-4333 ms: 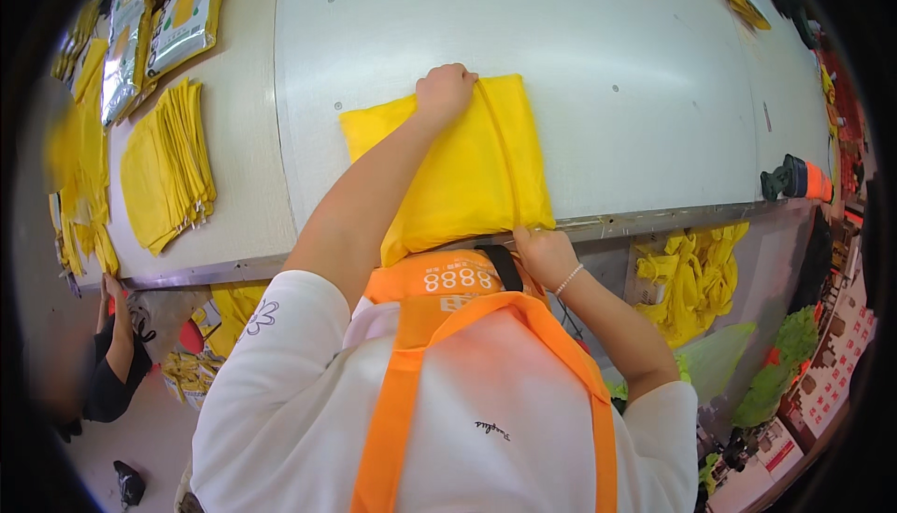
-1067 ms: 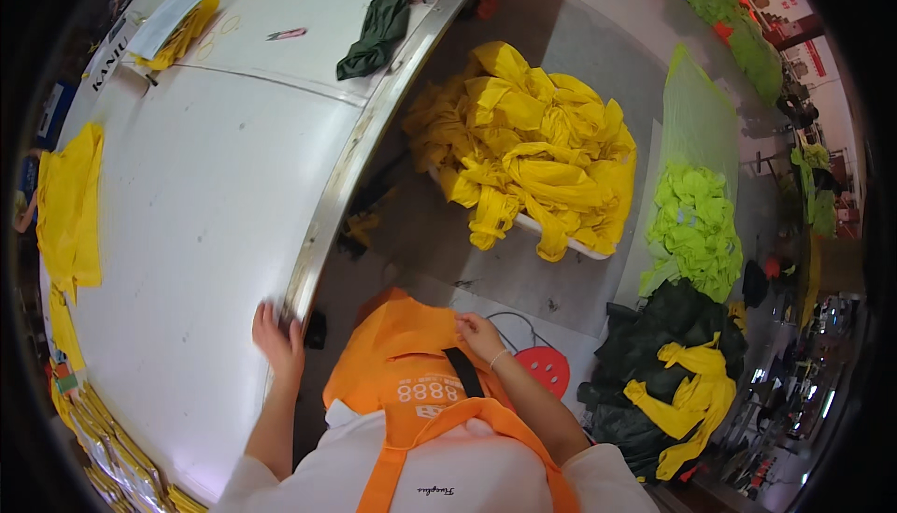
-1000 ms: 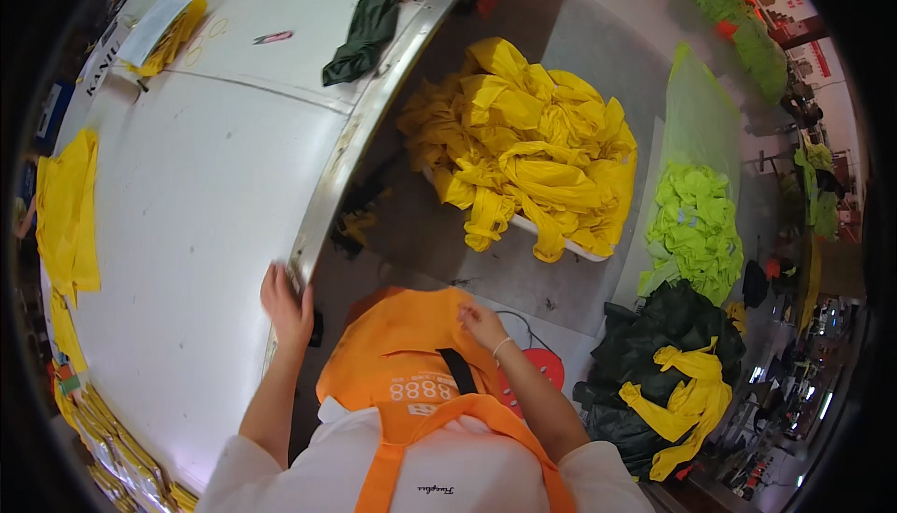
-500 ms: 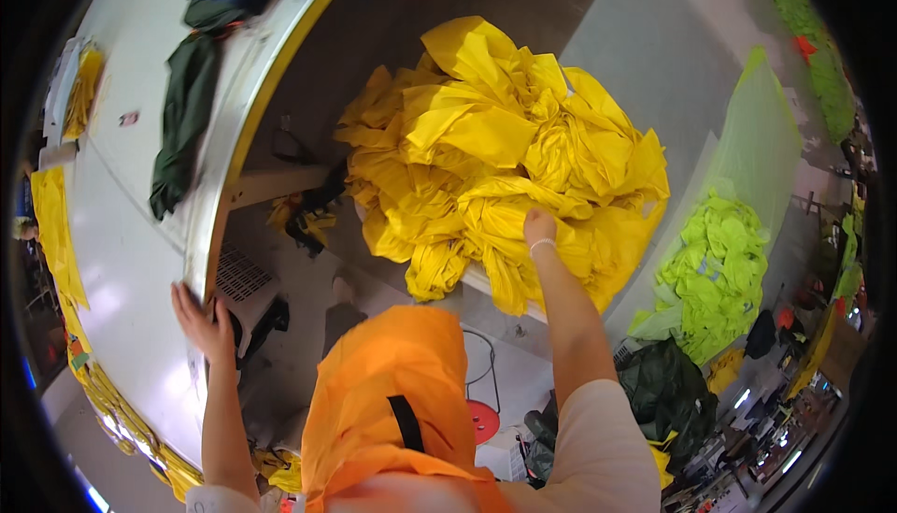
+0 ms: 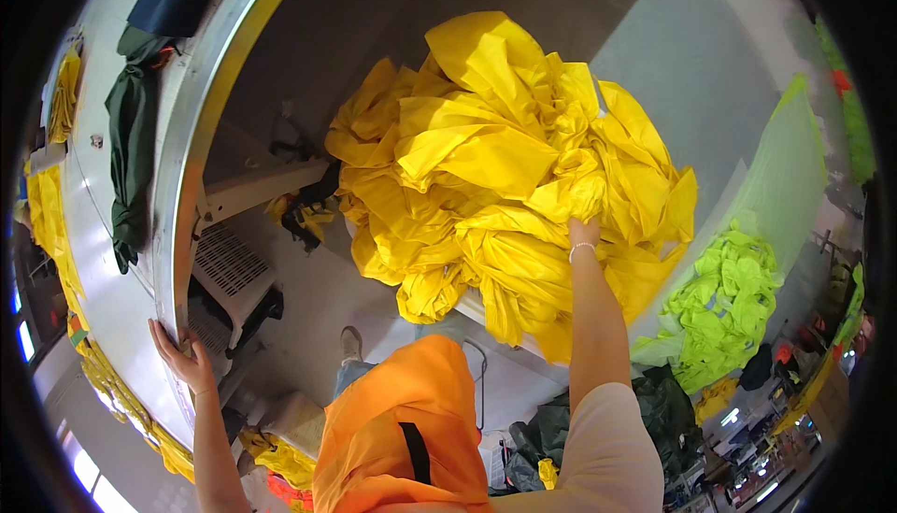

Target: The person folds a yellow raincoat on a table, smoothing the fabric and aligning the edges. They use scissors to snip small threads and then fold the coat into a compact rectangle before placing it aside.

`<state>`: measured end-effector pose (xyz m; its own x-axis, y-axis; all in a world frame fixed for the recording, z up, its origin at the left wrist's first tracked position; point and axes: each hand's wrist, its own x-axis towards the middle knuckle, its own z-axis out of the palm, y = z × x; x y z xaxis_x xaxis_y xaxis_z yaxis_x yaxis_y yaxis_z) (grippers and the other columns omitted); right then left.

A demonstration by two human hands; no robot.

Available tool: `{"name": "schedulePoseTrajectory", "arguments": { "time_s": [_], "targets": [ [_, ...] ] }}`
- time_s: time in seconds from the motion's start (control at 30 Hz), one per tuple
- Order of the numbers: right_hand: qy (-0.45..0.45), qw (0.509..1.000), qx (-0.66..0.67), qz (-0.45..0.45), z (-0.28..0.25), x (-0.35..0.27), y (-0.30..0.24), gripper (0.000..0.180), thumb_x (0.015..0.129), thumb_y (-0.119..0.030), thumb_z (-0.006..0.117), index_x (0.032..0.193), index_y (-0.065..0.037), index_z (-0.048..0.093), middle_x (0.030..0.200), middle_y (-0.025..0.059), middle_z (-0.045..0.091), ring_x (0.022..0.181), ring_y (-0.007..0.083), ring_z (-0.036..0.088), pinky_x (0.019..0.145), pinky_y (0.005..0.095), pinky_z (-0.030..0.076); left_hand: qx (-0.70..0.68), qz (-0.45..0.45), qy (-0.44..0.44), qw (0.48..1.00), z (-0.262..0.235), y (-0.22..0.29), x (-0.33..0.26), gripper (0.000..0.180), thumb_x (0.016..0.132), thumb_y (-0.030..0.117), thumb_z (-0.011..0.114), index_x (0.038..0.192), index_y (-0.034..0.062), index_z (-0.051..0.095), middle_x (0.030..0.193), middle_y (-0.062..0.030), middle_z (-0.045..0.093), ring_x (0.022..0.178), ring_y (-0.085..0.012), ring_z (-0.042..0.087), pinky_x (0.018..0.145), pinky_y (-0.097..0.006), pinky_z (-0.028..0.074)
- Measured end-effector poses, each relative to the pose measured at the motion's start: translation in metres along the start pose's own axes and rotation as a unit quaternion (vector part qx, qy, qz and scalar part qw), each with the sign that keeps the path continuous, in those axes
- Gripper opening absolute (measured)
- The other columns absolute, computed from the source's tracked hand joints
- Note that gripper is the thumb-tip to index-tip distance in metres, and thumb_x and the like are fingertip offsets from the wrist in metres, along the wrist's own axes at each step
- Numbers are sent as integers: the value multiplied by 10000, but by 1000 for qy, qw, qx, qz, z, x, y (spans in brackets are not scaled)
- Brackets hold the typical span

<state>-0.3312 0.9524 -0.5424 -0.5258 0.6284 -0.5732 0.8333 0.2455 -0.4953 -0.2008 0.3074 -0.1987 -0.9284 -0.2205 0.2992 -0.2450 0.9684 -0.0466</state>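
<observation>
While the left hand rests at the edge of the white table, the right hand reaches into a big heap of yellow cloth. The left fingers are stretched out and slightly apart, with the thumb spread wide from them; they lie against the table edge and have hold of nothing visible. The right fingers are sunk among the folds, so I cannot tell how far they are bent or whether they grip any cloth. A light bracelet circles the right wrist.

The yellow heap sits beyond the person, to the right of the table, crumpled and spilling over the pale rim of a tub beneath it. To its right lies a smaller lime-green pile, just below a see-through greenish sheet. Dark green cloth is bunched behind the right upper arm. On the table, a tied dark green bundle lies near the edge. A slotted grey crate stands beside the table, and the person's orange apron fills the lower middle.
</observation>
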Motion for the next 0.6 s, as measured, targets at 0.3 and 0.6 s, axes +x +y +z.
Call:
{"name": "schedulePoseTrajectory", "arguments": {
  "time_s": [0.3, 0.6],
  "targets": [
    [21, 976, 175, -128, -31, -185, -34, 210, 745, -65, 647, 906, 68, 624, 877, 109, 660, 797, 205, 595, 735, 322, 448, 18, 17, 36, 999, -16, 1, 1, 603, 761, 170, 583, 1323, 35, 411, 1375, -172, 398, 1250, -350, 398, 1021, -429, 328],
    [128, 802, 90, -576, -188, -451, -155, 134, 755, -17, 583, 867, 41, 629, 834, 106, 665, 730, 211, 639, 677, 292, 470, -54, -30, 14, 998, -33, -8, -8, 713, 738, 312, 653, 1345, 54, 383, 1405, -161, 346, 1304, -333, 309, 1066, -452, 228]
  ]
}}
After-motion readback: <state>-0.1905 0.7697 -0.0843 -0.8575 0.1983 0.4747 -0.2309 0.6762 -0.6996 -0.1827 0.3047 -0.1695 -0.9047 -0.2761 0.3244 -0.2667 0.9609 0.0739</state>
